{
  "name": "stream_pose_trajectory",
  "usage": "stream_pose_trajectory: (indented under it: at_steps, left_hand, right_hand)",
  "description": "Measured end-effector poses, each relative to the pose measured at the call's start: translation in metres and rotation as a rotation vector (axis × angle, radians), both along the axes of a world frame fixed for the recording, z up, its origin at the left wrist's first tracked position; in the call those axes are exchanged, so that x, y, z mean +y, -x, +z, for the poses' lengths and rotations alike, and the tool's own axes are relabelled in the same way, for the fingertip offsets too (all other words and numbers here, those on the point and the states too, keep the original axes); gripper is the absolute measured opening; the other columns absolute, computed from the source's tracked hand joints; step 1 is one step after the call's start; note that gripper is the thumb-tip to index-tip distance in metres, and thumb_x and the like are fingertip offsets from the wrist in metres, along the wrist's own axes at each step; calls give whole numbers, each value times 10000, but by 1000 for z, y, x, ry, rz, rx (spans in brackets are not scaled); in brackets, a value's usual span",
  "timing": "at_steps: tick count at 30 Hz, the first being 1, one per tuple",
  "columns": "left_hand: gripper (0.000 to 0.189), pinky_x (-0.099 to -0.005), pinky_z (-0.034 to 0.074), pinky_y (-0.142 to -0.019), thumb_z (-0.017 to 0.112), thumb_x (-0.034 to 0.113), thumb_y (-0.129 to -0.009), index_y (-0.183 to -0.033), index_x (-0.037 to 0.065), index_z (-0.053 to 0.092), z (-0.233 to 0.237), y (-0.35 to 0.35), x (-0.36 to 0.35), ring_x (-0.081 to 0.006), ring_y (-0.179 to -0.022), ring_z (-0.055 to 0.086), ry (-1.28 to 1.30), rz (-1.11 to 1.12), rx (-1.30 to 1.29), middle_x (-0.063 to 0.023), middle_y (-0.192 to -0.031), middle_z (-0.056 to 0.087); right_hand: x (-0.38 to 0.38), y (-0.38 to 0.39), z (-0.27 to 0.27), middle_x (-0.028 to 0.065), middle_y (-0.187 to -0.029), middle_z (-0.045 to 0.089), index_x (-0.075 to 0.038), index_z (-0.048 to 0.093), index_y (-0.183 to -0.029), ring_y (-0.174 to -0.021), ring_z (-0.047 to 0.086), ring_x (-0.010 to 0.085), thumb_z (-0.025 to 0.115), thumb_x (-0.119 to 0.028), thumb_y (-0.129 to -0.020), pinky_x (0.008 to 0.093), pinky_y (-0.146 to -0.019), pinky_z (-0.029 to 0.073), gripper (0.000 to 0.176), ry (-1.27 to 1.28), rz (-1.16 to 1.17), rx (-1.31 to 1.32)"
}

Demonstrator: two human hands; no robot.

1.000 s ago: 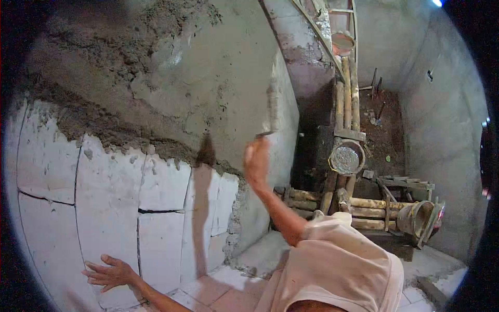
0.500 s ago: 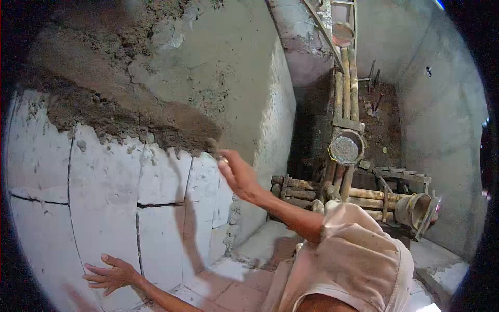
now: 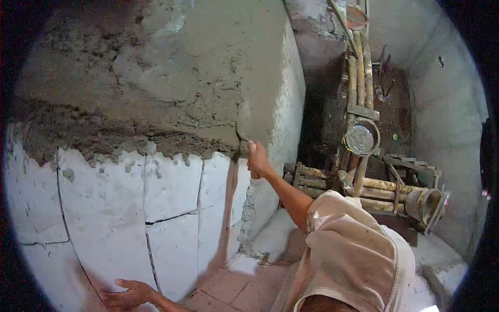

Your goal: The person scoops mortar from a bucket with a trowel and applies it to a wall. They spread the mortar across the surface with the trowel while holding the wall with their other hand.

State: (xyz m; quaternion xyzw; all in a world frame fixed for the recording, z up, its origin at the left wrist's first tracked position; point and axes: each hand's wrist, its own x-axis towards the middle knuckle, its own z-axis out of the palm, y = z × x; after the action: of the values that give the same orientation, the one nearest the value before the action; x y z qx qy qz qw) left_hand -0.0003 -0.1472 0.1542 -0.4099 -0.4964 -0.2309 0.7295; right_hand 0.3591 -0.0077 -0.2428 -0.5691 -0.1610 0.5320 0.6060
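My right hand (image 3: 257, 158) is closed around the handle of a trowel (image 3: 240, 136), whose thin blade edge meets the wet mortar (image 3: 182, 145) near the wall's corner. Below the mortar's ragged lower edge are white blocks (image 3: 104, 192) with dark joints between them. At the lower left my left hand (image 3: 127, 295) is held open in front of the blocks, its fingers extended and nothing in it.
Bamboo poles (image 3: 361, 78) form a scaffold on the right. A bucket of mortar (image 3: 359, 138) rests on it, and another bucket (image 3: 422, 204) lies tilted at the far right. Reddish tiles (image 3: 228, 286) cover part of the floor below.
The view has shifted, with the wall corner and scaffold now further right. My right hand has moved along the mortar toward the corner, and the trowel now shows. My left hand is lower in view.
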Motion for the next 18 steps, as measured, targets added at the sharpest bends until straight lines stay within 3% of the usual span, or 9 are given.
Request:
stream_pose_trajectory:
  at_steps: [1,2,4,5,10,12,14,18]
  left_hand:
    - [698,-634,268,-985,337,667,-934,-1379,153,493,-1,-5,-1,-407,-1281,407,18,-7,-50,-141,-1430,442]
    - [717,-650,257,-992,329,673,-933,-1394,143,477,-2,-8,-2,-429,-1299,383,33,-19,-103,-163,-1443,424]
    - [725,-674,238,-998,325,678,-933,-1410,148,458,-3,14,-2,-441,-1318,355,35,26,-102,-170,-1466,395]
    - [733,-697,220,-1003,321,683,-933,-1427,154,439,-5,23,-4,-452,-1338,327,51,68,-90,-176,-1489,365]
    - [703,-739,203,-990,317,658,-952,-1450,171,412,-8,17,-5,-440,-1379,274,67,76,-99,-169,-1534,295]
    - [690,-743,198,-981,306,637,-966,-1454,160,407,-7,14,-6,-433,-1384,264,66,89,-68,-176,-1539,281]
    - [682,-759,182,-978,322,640,-961,-1452,174,411,-11,13,-5,-437,-1413,215,94,72,-134,-147,-1562,250]
    - [658,-782,176,-962,372,629,-956,-1452,199,413,-9,6,-7,-452,-1418,194,113,42,-170,-142,-1572,227]
  right_hand:
    - [0,-3,1,61,-675,501,-89,458,-954,-469,510,172,438,-471,-988,361,-417,452,384,49,47,260]
    - [-1,-1,9,61,-675,501,-89,458,-954,-469,510,172,438,-471,-988,361,-417,452,384,41,55,250]
    - [-11,8,36,44,-668,479,-99,456,-963,-476,489,153,459,-478,-972,345,-422,463,379,108,52,647]
    - [-10,11,55,52,-714,489,-104,482,-1035,-512,505,166,443,-482,-961,341,-426,479,388,111,49,686]
    - [-27,17,182,64,-757,486,-67,471,-987,-534,514,167,471,-472,-969,350,-428,472,405,-56,63,750]
    - [-3,71,151,54,-705,486,-98,423,-1000,-482,493,144,457,-453,-972,332,-406,454,357,-404,-6,22]
    - [-37,57,248,48,-671,473,-87,401,-1014,-473,499,143,460,-433,-980,335,-390,445,352,-302,113,522]
    - [-64,67,309,21,-640,455,-66,430,-1005,-473,484,134,463,-404,-999,325,-392,422,340,-391,111,509]
